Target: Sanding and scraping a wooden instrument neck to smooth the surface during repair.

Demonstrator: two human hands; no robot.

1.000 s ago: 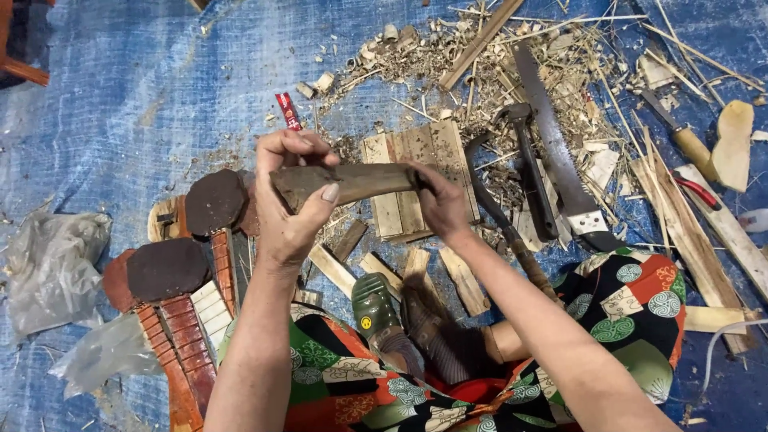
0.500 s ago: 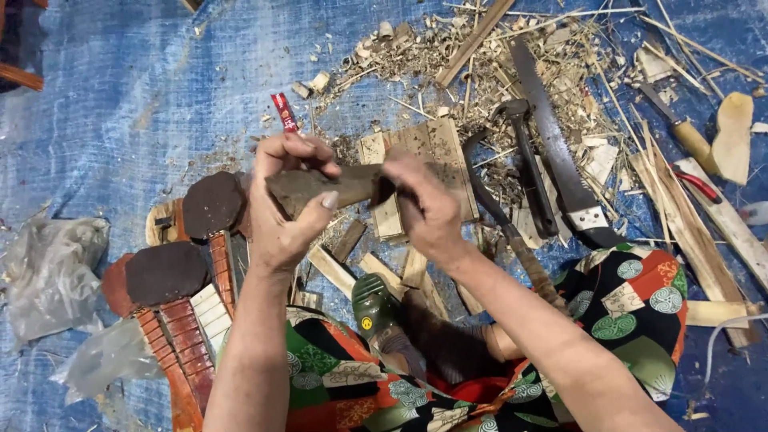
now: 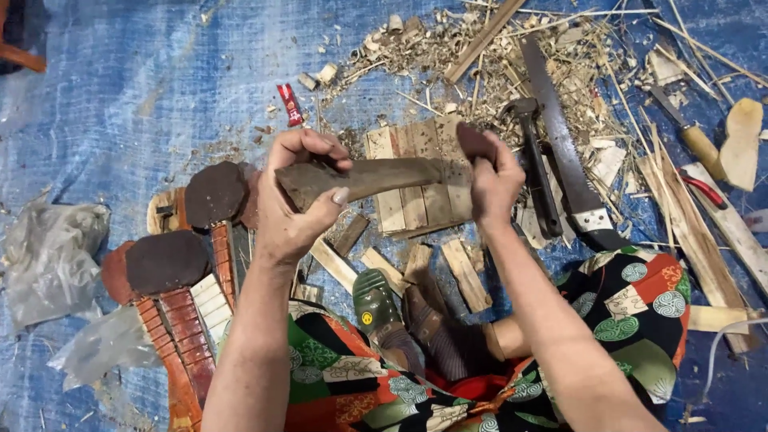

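My left hand (image 3: pixel 298 210) grips the thick left end of a long, rough brown wooden piece (image 3: pixel 384 176) and holds it level above my lap. At the piece's right end my right hand (image 3: pixel 496 186) pinches a small dark brown pad (image 3: pixel 470 144) against the wood. Below the piece, a panel of pale wooden slats (image 3: pixel 404 210) lies on the blue tarp (image 3: pixel 144 96).
A hammer (image 3: pixel 534 168) and a long blade (image 3: pixel 560 148) lie right of the panel among wood shavings (image 3: pixel 448 56). Wooden paddles with dark round heads (image 3: pixel 166 261) lie at the left beside plastic bags (image 3: pixel 48 256). A red tube (image 3: pixel 290 104) and a yellow-handled knife (image 3: pixel 694 138) lie farther off.
My right hand has slid rightward along the wooden piece from its middle to its right end. The left hand keeps its grip, nearly still.
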